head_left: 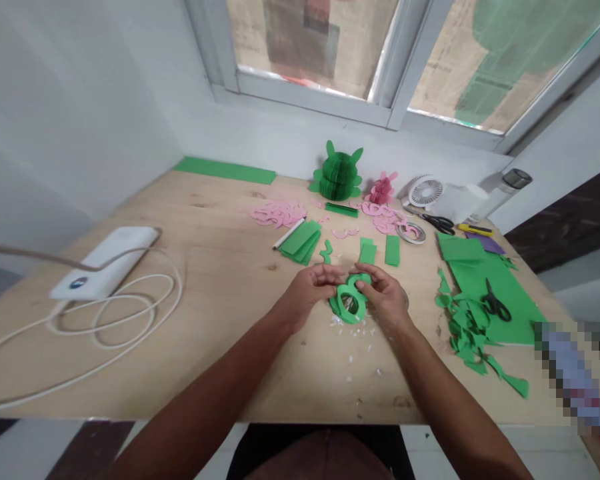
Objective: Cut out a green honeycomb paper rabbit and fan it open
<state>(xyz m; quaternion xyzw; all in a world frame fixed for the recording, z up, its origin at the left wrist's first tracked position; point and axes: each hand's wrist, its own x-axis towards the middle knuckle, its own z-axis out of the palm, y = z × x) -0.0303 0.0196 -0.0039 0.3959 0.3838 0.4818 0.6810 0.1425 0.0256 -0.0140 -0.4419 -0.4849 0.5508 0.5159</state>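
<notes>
**Head view.** The left hand (313, 291) and right hand (383, 293) are held close together above the near middle of the wooden desk (205, 267). Each pinches the looped green paper cut-out (350, 300) between thumb and fingers, and the cut-out sits between them, low over the desk. A glinting object, too hidden to identify, shows through its opening. White paper scraps (353, 340) lie scattered just nearer the person.

Far of the hands stand a green honeycomb paper figure (338, 172) and a smaller pink honeycomb paper figure (381, 189). Pink cut-outs (277, 215) and a stack of green paper strips (300, 241) lie to the far left of the hands. A roll of tape (410, 232) and black-handled scissors (437, 223) lie far right.

To the right, a second pair of scissors (496, 303) rests on a green paper sheet (495, 287), beside green offcuts (467, 330). To the left lies a white device (105, 262) with a looped white cable (120, 327).
</notes>
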